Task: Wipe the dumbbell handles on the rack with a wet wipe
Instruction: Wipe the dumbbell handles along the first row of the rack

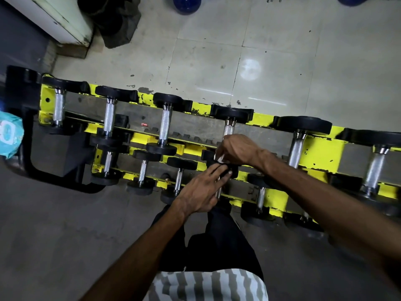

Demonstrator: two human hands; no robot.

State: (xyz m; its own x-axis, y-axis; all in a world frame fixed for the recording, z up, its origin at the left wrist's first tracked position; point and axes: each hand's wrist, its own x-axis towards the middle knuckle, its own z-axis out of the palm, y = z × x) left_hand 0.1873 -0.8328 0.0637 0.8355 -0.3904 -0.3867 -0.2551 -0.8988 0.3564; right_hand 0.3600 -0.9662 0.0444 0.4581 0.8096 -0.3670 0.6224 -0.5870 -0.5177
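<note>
I am looking down from the head view on the long yellow-painted steel rack (321, 153) with its two tiers of black-ended dumbbells. The right hand (235, 149) is pinching a small crumpled white wet wipe (219, 159) in its fingertips, just above the front tier near the middle of the rack. The left hand (200, 192) is resting on a small dumbbell with a chrome handle (218, 193) on that front tier. Its fingers are lying fairly straight across the bar and the near black head, not clenched round it as far as I can tell.

I am judging the wipe to be light, limp and damp. It is likely to bunch or slide on smooth chrome, so folding it round the bar and gripping through it should work better than dabbing. The dumbbell itself is stiff and heavy for its size, and it may roll in its cradle. I would be steadying it by a black head while rubbing the knurled middle of the bar, where grime is likely to be sitting. The larger knurled handle (229, 129) on the back tier is showing just beyond the right hand.

At the rack's left end a soft pale-blue and white packet (8, 135) is lying. It may be the wipe pack, but I cannot tell what is in it. A dark fabric bag (117, 22) is slumping on the tiled floor beyond the rack, with its contents hidden.
</note>
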